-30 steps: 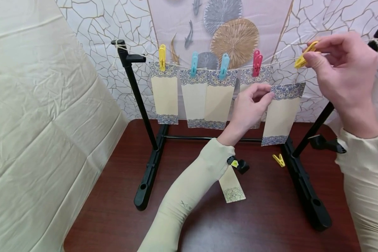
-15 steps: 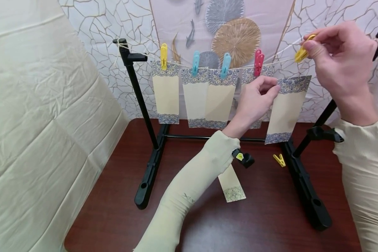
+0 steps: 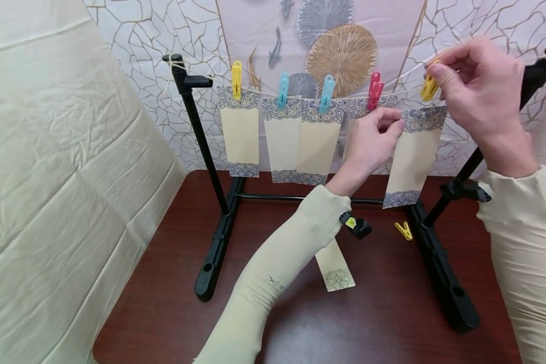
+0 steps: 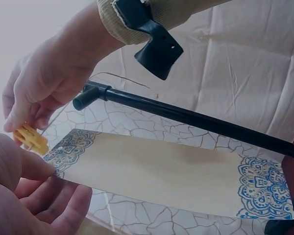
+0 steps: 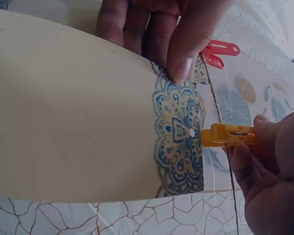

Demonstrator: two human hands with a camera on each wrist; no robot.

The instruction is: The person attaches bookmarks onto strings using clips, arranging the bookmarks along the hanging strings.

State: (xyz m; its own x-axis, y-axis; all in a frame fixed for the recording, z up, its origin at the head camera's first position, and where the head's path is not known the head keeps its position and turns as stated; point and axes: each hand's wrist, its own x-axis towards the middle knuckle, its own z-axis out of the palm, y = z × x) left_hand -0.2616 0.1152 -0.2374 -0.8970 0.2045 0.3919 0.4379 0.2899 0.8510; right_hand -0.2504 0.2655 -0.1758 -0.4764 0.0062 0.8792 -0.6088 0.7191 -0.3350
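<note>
My left hand [image 3: 373, 139] pinches the upper left corner of a cream card [image 3: 411, 159] with blue patterned bands at both ends. A small hole shows in the card's top band in the right wrist view. Between thumb and fingers, my right hand [image 3: 484, 96] pinches a yellow clothespin [image 5: 230, 134]. Its tip points at the card's top edge, right beside the hole. The string [image 5: 213, 93] passes by the clothespin there. Left of my hands, similar cards [image 3: 238, 134] hang from the string under yellow, blue and red clothespins [image 3: 375, 91].
A black stand [image 3: 205, 146] holds the string between two posts on a dark red-brown table [image 3: 164, 283]. One yellow clothespin [image 3: 403, 231] lies by the stand's right foot. Another card [image 3: 335, 270] lies on the table, partly under my left forearm. Patterned cloth hangs behind.
My left hand has raised the card toward the string and slightly right. My right hand has shifted left with the yellow clothespin, which now points down above the card's top edge.
</note>
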